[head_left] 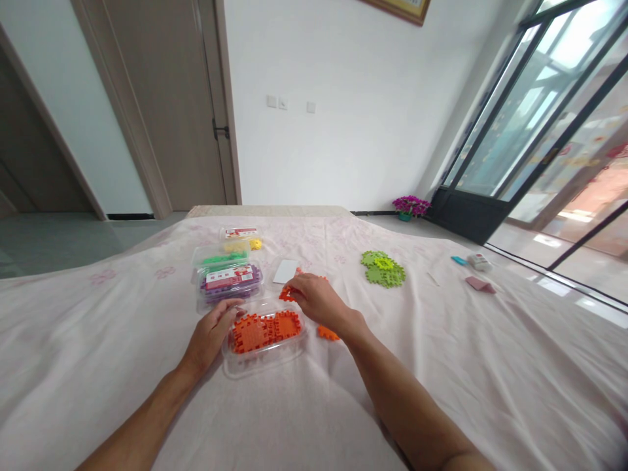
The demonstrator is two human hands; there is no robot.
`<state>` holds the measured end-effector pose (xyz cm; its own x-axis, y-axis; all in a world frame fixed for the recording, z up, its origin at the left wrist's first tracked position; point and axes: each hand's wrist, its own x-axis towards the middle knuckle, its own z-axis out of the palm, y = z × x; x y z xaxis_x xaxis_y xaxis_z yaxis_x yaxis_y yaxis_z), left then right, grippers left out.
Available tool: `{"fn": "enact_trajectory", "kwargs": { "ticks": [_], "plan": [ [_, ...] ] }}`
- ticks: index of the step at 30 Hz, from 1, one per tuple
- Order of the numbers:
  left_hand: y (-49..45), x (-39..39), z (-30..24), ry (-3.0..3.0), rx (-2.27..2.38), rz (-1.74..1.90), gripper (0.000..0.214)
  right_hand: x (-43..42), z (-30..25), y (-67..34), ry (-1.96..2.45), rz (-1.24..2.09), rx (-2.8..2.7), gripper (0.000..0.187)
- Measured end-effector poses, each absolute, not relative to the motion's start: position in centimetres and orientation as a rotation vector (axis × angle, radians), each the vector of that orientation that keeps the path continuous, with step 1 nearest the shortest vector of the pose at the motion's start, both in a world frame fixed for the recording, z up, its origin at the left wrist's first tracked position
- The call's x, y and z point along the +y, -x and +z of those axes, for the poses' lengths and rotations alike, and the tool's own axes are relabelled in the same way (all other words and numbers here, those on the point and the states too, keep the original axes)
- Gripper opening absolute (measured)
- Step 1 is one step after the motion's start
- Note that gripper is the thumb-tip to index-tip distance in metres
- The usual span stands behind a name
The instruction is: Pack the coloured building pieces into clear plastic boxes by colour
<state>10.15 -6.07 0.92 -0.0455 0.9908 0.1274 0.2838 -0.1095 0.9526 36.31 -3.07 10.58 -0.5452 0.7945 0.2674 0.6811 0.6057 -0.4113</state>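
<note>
A clear plastic box [265, 364] lies in front of me on the cloth, with orange toothed plastic pieces [251, 332] inside. My left hand [214, 327] grips the box at its back left rim, fingers bent over the edge. Above the back right corner of the box, my right hand [314, 294] pinches an orange toothed piece [286, 294]; its fingertips are partly hidden. Under my right wrist another orange piece [328, 333] rests on the cloth. A white card [285, 271] lies just beyond my right hand, with a bit of orange showing beside it.
Clear boxes of purple pieces [230, 285], green pieces [226, 258] and yellow pieces [255, 244] stand at the back left. Lime green toothed pieces [385, 269] are heaped on the right. Farther right lie a blue item [459, 260], a whitish packet [479, 262] and a pink item [480, 284].
</note>
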Motion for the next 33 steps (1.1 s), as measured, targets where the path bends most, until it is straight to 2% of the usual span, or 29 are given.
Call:
{"fn": "enact_trajectory", "kwargs": {
  "ticks": [7,15,23,27,33],
  "plan": [
    [-10.1,-6.0,0.6,-1.473,1.406,1.192,0.047,-2.8,9.7,-36.5,1.198,0.256,-2.458,0.035],
    [-10.2,-6.0,0.9,-1.465,1.410,1.208,0.047,-2.5,9.5,-36.3,1.174,0.192,-2.522,0.022],
    [-10.2,-5.9,0.8,-1.477,1.408,1.202,0.046,-2.5,7.9,-35.4,1.255,0.142,-2.483,0.023],
    [-10.3,-6.0,1.0,-1.482,1.414,1.208,0.044,-2.4,7.9,-35.4,1.170,0.155,-2.423,0.026],
    [-10.3,-6.0,1.0,-1.479,1.414,1.210,0.045,-2.2,7.9,-35.7,1.036,0.105,-2.520,0.021]
  ]
}}
